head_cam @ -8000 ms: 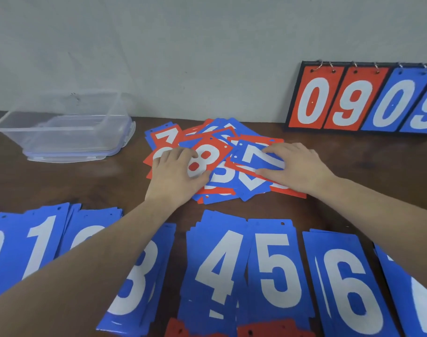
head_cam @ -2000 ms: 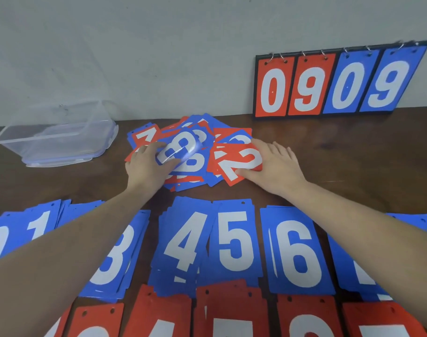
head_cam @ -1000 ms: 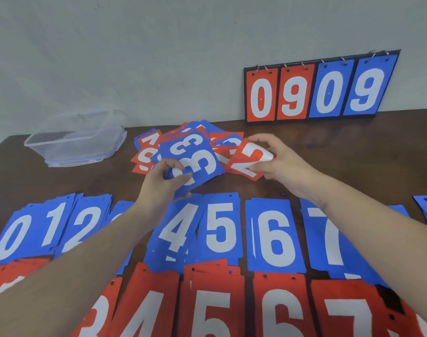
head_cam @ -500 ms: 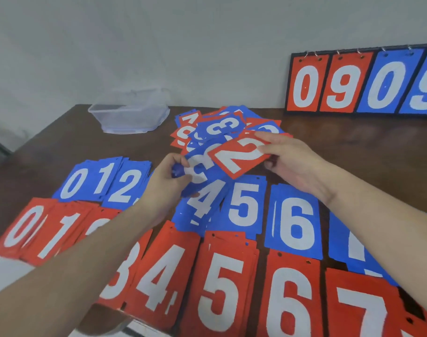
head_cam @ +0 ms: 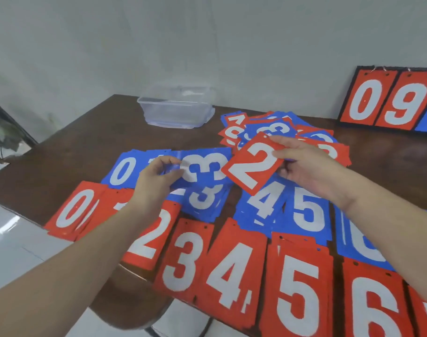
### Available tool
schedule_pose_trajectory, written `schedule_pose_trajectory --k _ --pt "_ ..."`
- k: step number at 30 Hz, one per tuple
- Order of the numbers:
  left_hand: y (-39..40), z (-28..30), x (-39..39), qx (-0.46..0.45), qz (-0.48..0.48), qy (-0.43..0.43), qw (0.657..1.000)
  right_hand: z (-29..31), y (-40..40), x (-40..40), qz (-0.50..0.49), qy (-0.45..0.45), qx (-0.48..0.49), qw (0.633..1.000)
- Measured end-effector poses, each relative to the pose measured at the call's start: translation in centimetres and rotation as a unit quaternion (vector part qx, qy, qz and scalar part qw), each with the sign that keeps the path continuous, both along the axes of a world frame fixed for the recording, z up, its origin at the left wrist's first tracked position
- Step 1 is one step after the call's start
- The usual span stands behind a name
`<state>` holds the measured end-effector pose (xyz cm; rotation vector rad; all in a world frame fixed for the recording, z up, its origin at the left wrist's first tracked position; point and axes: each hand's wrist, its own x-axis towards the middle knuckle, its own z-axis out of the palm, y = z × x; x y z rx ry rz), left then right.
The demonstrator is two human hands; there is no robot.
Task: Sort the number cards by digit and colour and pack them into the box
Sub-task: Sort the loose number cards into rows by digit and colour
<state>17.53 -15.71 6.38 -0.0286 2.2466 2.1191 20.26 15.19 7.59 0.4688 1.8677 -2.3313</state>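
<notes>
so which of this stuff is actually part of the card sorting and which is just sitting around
Part of the job:
- red 2 card, in right hand
- blue 3 card, in left hand
- unsorted pile of cards
- sorted blue row and red row
- clear plastic box

Lying about:
- flip scoreboard against wall

A dark brown wooden table (head_cam: 91, 147) carried everything: rows of blue cards (head_cam: 307, 210) and red cards (head_cam: 234, 271) sorted by digit, a jumbled card pile (head_cam: 275, 128), a clear plastic box (head_cam: 176, 110), and a flip scoreboard (head_cam: 387, 103) at the back.
</notes>
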Motion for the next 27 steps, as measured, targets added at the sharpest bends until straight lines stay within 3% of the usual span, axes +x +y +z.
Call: schedule_pose_trajectory --k 12,20,25,27 --pt "-15.1 -1.4 -5.2 0.079 0.053 -0.046 0.994 -0.5 -10.3 -4.0 -0.032 -0.027 0.096 0.995" --pt "-18.5 -1.4 -6.3 0.124 0.02 -0.035 0.991 -0.7 -14.7 -6.1 -0.025 -0.049 0.144 0.988" --pt "-19.4 -1.0 -6.9 0.093 -0.019 -0.037 0.995 -0.2 -16.8 -6.6 0.006 -0.042 0.268 0.962" --pt "-19.3 -1.0 -7.0 0.097 -0.048 -0.047 0.993 0.0 -17.4 -6.5 0.023 -0.046 0.275 0.96"
